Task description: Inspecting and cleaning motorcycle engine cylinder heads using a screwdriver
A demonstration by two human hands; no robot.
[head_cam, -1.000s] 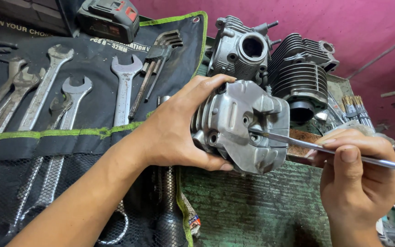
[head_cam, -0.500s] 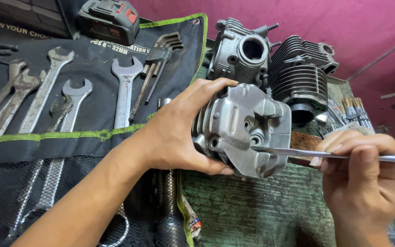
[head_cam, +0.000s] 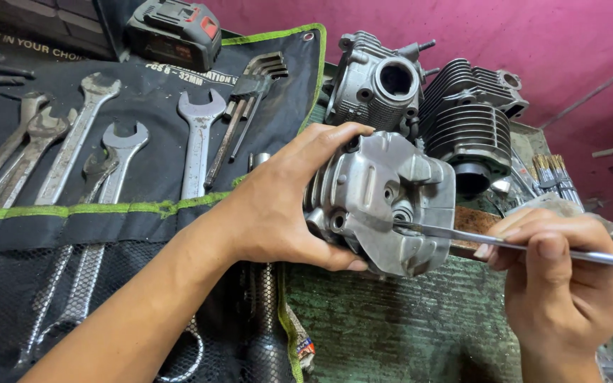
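Observation:
My left hand (head_cam: 282, 202) grips a silver cast-metal engine cover (head_cam: 384, 202) from its left side and holds it just above the green bench. My right hand (head_cam: 562, 276) pinches a thin steel rod-like tool (head_cam: 505, 243). The tool lies nearly level, and its tip rests against a small hole in the cover's face. The tool's far end runs off the right edge of the view.
A black tool roll (head_cam: 129, 213) with several spanners (head_cam: 196, 142) and a hex key set (head_cam: 250, 85) lies at the left. A cordless tool battery (head_cam: 175, 32) sits behind it. A cylinder head (head_cam: 381, 85) and a finned cylinder (head_cam: 470, 131) stand behind the cover. Brushes (head_cam: 555, 174) lie at the right.
The tool has swung flatter and its tip has slid lower on the cover's face. My right hand has risen slightly. My left hand keeps its grip on the cover.

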